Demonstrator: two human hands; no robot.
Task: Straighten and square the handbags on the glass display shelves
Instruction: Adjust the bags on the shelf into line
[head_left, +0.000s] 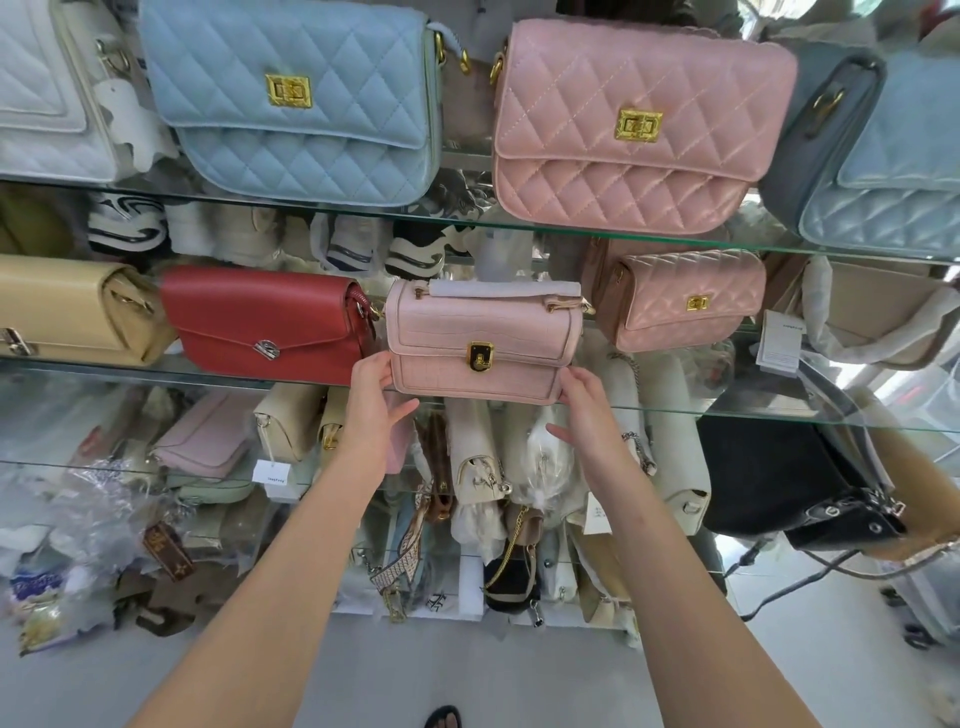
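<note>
Straight ahead of both hands: the pale pink croc-embossed handbag (483, 338), standing upright on the middle glass shelf (727, 413), between the red envelope bag (270, 322) on its left and the small pink quilted bag (685, 301) on its right, close to both. Faces front, gold clasp (480, 356) toward the camera, long axis left to right, near parallel with the shelf's front edge.

Bracketed end to end: left hand (371, 410) against the lower left corner, right hand (584, 410) against the lower right corner. Held well apart with the bag between them, fingers fairly straight and laid on its ends, thumbs spread below; no closed grip visible. Equally near on both sides, so probably calls for a small two-handed twist or push to square it.

No brand readable on the bag. Small print on the white hang tag (777, 338) at right and on the white price tag (270, 471) one shelf lower, both too small to read. Monogram pattern on a brown piece (169, 551) at lower left, not legible.
</note>
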